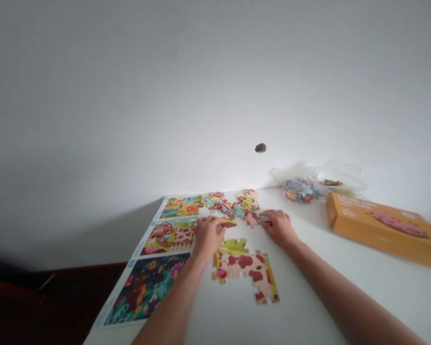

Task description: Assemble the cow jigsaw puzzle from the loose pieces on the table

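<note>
My left hand (209, 234) is closed, thumb and fingers pinching a green and brown puzzle piece (229, 224). Across from it, my right hand (278, 229) is also closed, with the reddish edge of a puzzle piece (266, 222) showing between its fingertips. A pink and brown cow-patterned puzzle piece (250, 219) lies just left of those fingertips. Nearer to me on the table is a partly joined puzzle (242, 262) with a cow's head and spotted body. Loose puzzle pieces (221, 203) are piled beyond my hands, and more yellow-green pieces (249, 200) lie beside them.
A sheet of printed pictures (168, 237) runs along the white table's left edge. At the back right, clear plastic bags (301, 189) hold more pieces. An orange box (384, 227) with a pig picture lies on the right. A wall (215, 96) with a hole stands behind.
</note>
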Action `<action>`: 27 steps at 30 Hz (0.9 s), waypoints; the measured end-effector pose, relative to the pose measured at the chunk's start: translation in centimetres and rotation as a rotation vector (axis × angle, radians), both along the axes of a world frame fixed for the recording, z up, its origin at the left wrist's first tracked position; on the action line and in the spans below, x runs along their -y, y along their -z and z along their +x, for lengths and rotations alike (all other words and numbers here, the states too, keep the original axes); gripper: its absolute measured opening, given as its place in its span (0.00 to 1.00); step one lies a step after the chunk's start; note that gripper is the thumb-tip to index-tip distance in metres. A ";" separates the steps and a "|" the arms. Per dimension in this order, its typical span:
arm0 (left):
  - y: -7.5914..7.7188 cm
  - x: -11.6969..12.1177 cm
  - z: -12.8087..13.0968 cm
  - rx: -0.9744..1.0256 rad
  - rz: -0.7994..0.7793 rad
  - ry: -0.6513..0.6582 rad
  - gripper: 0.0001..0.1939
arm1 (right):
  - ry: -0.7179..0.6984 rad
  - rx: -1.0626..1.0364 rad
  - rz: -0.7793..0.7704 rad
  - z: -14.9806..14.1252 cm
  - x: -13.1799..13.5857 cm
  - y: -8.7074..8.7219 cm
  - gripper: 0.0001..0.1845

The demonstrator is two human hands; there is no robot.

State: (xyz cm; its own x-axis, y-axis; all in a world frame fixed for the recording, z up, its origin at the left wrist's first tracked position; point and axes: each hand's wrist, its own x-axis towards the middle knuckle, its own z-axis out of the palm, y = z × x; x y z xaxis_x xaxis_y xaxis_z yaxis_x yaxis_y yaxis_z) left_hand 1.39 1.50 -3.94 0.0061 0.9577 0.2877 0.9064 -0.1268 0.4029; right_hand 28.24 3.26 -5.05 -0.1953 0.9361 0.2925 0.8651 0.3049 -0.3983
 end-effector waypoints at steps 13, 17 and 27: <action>0.8 -0.3 -0.6 0.011 0.084 0.066 0.19 | 0.037 -0.067 -0.012 0.8 -0.7 0.3 0.16; 1.1 -0.5 -0.7 0.002 0.108 0.067 0.18 | 0.053 -0.064 0.007 0.8 -0.9 0.3 0.19; 1.2 -0.7 -0.7 -0.026 0.134 0.117 0.18 | -0.267 0.095 -0.078 -1.3 1.2 -1.3 0.19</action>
